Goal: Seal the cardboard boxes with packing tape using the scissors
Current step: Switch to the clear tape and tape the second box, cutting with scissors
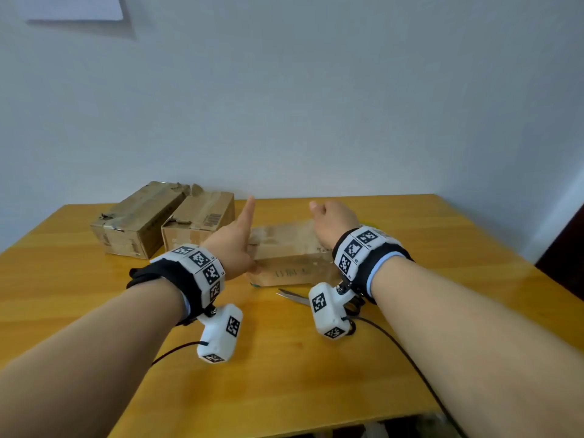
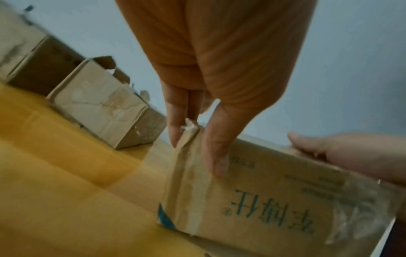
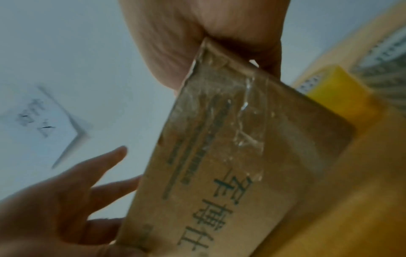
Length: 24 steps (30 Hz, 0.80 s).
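Observation:
A long cardboard box (image 1: pixel 290 248) with green print lies across the middle of the table, with clear tape (image 3: pixel 248 121) wrinkled over its right end. My left hand (image 1: pixel 243 245) pinches its left front corner, thumb (image 2: pixel 216 156) on the front face, fingers (image 2: pixel 175 128) on the end face, index finger pointing up free. At the other end my right hand (image 1: pixel 331 222) grips the top corner, which the right wrist view shows wedged into the palm. Scissors (image 1: pixel 292 294) lie on the table just in front of the box, their handles hidden by my right wrist camera.
Two worn cardboard boxes (image 1: pixel 139 219) (image 1: pixel 199 222) stand side by side at the back left against the wall. A yellow object (image 3: pixel 336 97) and what looks like a tape roll (image 3: pixel 386 52) lie behind the box's right end. The wooden table (image 1: pixel 316 374) has cables on it.

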Each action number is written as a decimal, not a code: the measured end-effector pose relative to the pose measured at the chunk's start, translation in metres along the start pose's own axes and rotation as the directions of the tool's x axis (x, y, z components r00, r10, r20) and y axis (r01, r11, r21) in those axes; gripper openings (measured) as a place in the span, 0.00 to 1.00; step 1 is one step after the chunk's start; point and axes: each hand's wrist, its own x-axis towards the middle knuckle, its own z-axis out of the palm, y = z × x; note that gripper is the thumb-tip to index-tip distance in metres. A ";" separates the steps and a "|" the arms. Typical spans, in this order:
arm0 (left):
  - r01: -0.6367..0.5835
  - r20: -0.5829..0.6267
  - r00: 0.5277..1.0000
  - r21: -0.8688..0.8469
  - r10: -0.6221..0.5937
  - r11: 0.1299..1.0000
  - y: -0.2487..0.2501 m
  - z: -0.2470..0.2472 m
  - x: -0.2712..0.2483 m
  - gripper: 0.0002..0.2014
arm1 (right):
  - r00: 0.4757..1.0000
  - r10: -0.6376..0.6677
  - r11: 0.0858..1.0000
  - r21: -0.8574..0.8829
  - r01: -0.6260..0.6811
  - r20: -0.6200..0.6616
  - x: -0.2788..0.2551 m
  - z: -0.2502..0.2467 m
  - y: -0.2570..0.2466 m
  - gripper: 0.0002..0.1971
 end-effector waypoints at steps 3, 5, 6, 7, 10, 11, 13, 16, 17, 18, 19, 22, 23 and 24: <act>-0.003 0.019 1.000 0.061 0.002 0.998 0.006 -0.001 0.001 0.65 | 0.984 -0.165 0.986 -0.034 0.163 -0.070 -0.003 -0.010 -0.019 0.23; 0.034 -0.003 0.999 0.064 -0.034 0.997 0.006 0.000 0.002 0.56 | 0.974 -0.208 0.978 -0.001 0.209 -0.093 -0.006 -0.018 -0.027 0.23; 0.048 -0.026 0.999 0.036 -0.047 0.998 0.007 0.000 0.001 0.52 | 0.973 -0.209 0.976 0.037 0.213 -0.097 -0.009 -0.022 -0.030 0.24; 0.050 -0.046 0.998 0.009 -0.050 0.999 0.008 -0.001 0.001 0.50 | 0.977 -0.198 0.975 0.087 0.205 -0.084 -0.011 -0.026 -0.031 0.27; 0.027 -0.079 0.997 0.049 -0.023 0.998 0.015 -0.004 -0.001 0.49 | 0.994 -0.109 0.964 0.243 0.105 0.002 -0.017 -0.034 -0.026 0.39; 0.026 -0.094 0.995 0.078 -0.019 0.997 0.017 -0.005 -0.001 0.49 | 0.996 -0.089 0.954 0.290 0.078 0.027 -0.020 -0.034 -0.023 0.40; 0.031 -0.124 0.992 0.113 -0.017 0.993 0.021 -0.005 -0.001 0.48 | 0.994 -0.103 0.948 0.303 0.092 0.020 -0.022 -0.032 -0.020 0.40; 0.027 -0.146 0.989 0.126 -0.009 0.992 0.026 -0.004 -0.001 0.47 | 0.988 -0.124 0.966 0.214 0.141 -0.091 -0.018 -0.031 -0.014 0.36; 0.034 -0.129 0.992 0.126 -0.018 0.992 0.029 -0.003 -0.001 0.47 | 0.988 -0.117 0.972 0.190 0.136 -0.105 -0.016 -0.031 -0.013 0.34; 0.047 -0.105 0.994 0.119 -0.035 0.992 0.032 -0.001 -0.001 0.48 | 0.988 -0.109 0.977 0.169 0.127 -0.112 -0.015 -0.030 -0.013 0.33; 0.061 -0.086 0.995 0.113 -0.051 0.992 0.037 0.001 0.000 0.49 | 0.987 -0.105 0.980 0.154 0.122 -0.118 -0.015 -0.028 -0.016 0.32; -0.003 -0.109 0.994 0.129 0.017 0.992 0.052 0.005 0.003 0.58 | 0.980 -0.163 0.974 0.140 0.178 -0.112 -0.018 -0.023 -0.032 0.33; -0.049 -0.136 0.989 0.100 0.062 0.994 0.056 0.004 0.003 0.59 | 0.977 -0.192 0.969 0.143 0.204 -0.089 -0.020 -0.024 -0.039 0.35; -0.089 -0.164 0.982 0.029 0.093 0.996 0.057 0.002 0.004 0.57 | 0.973 -0.215 0.962 0.152 0.225 -0.080 -0.023 -0.027 -0.045 0.37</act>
